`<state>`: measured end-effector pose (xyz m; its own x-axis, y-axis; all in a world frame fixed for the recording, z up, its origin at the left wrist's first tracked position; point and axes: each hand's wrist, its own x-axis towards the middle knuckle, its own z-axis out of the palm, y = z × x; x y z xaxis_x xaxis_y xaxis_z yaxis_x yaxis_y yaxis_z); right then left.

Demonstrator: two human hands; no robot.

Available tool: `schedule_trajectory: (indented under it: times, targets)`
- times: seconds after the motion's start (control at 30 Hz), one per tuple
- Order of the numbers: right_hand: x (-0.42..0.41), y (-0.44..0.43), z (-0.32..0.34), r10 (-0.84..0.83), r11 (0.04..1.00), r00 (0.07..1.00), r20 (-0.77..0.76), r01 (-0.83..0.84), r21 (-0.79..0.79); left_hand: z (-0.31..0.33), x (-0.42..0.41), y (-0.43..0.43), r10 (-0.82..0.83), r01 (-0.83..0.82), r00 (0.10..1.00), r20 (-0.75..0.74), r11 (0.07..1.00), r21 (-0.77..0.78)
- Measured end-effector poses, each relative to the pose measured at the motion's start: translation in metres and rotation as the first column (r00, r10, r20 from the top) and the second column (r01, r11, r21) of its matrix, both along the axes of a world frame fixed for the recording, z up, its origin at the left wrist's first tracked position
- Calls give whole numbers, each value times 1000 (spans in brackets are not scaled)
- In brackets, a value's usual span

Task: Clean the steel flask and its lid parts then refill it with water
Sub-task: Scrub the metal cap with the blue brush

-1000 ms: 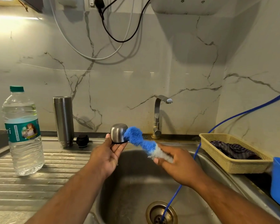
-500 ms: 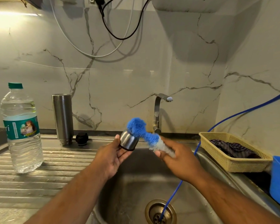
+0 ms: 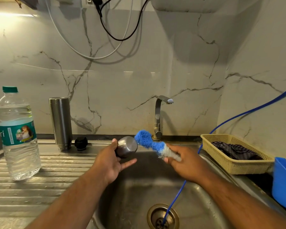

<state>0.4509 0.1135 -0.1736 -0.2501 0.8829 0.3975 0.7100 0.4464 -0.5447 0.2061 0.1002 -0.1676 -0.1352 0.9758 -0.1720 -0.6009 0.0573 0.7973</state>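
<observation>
pinch steel cap firmly in left grip; with right grip clenching brush, scrub around cap's dome.

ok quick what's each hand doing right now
Left hand: closed around the steel cup lid, index finger loose.
Right hand: closed on the handle of the blue brush.

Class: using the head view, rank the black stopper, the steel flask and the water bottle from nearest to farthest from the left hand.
1. Black stopper, on the drainboard just left of the left hand.
2. Steel flask, upright beside the stopper, further left.
3. Water bottle, far left.
</observation>
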Motion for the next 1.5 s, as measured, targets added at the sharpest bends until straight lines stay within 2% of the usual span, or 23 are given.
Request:
schedule_trajectory:
  times: [0.07, 0.13, 0.17, 0.23, 0.27, 0.3, 0.33, 0.4, 0.5, 0.53, 0.7, 0.77, 0.8, 0.87, 0.93, 0.97, 1.03, 1.1, 1.23, 1.3, 1.37, 1.43, 1.5]
  targets:
    - [1, -3, 0, 24, 1000, 1000, -7, -24, 1, 2, 0, -2, -32, 33, 999, -23, 998, 44]
    - [-1, -4, 1, 48, 998, 998, -46, -46, 35, -2, 1, -2, -16, 50, 966, -256, 990, 129]
    - [-3, -4, 3, 58, 998, 996, -66, -55, 43, -5, 1, -2, 27, 66, 882, -470, 981, 180]
    - [-6, -5, 4, 83, 996, 995, -46, -81, 39, -14, -1, 1, 144, 134, 505, -851, 961, 243]
    - [-6, -6, 3, 99, 994, 995, -2, -98, 42, -16, -3, 1, 198, 155, 331, -923, 953, 260]
    - [-4, -5, 3, 107, 993, 993, 40, -109, 42, -16, -3, 0, 228, 172, 237, -944, 947, 272]
    - [-1, -4, 3, 116, 992, 992, 57, -119, 39, -17, -5, 0, 247, 179, 215, -945, 941, 287]
    - [5, -2, 4, 114, 993, 992, 45, -114, 1, -18, -8, 1, 262, 177, 238, -935, 935, 307]
    - [10, -3, 4, 114, 991, 990, 89, -106, -85, -18, -15, 4, 274, 215, 361, -891, 906, 365]
    - [10, -4, 4, 137, 985, 988, 71, -128, -120, -17, -17, 4, 280, 250, 369, -886, 889, 385]
    - [15, -13, 13, 226, 872, 937, -268, -317, -372, -15, -18, 5, 296, 451, 282, -913, 799, 398]
    - [15, -13, 15, 257, 828, 919, -300, -369, -423, -17, -17, 6, 323, 501, 242, -915, 766, 403]
    - [13, -14, 15, 275, 822, 918, -287, -379, -424, -17, -16, 6, 328, 498, 272, -905, 756, 424]
    - [7, -13, 15, 286, 859, 932, -222, -352, -372, -16, -11, 5, 248, 404, 489, -836, 785, 470]
    - [2, -12, 15, 273, 923, 958, -85, -286, -258, -15, -5, 3, 83, 291, 747, -660, 851, 437]
    - [0, -10, 15, 255, 955, 966, 36, -246, -168, -14, -4, 3, 1, 260, 821, -571, 889, 376]
    - [-2, -7, 18, 166, 985, 948, 272, -171, -5, -11, -1, 2, -101, 236, 871, -481, 945, 228]
    - [-4, -7, 15, 171, 984, 941, 293, -178, -2, -13, 1, 1, -79, 219, 829, -553, 957, 191]
    - [0, -13, 14, 329, 873, 928, -177, -370, -317, -24, 1, 4, 160, 329, 466, -870, 882, 338]
    - [2, -15, 17, 320, 860, 925, -204, -374, -347, -23, 1, 4, 200, 352, 404, -892, 866, 354]
    - [0, -13, 15, 296, 910, 954, -57, -299, -287, -20, 3, -2, 120, 340, 541, -832, 874, 347]
    - [-5, -12, 10, 215, 973, 953, 215, -189, -134, -18, 4, -8, -62, 301, 721, -690, 925, 232]
    - [-7, -12, 8, 119, 989, 885, 451, -146, 26, -14, 5, -13, -226, 291, 764, -604, 957, 10]
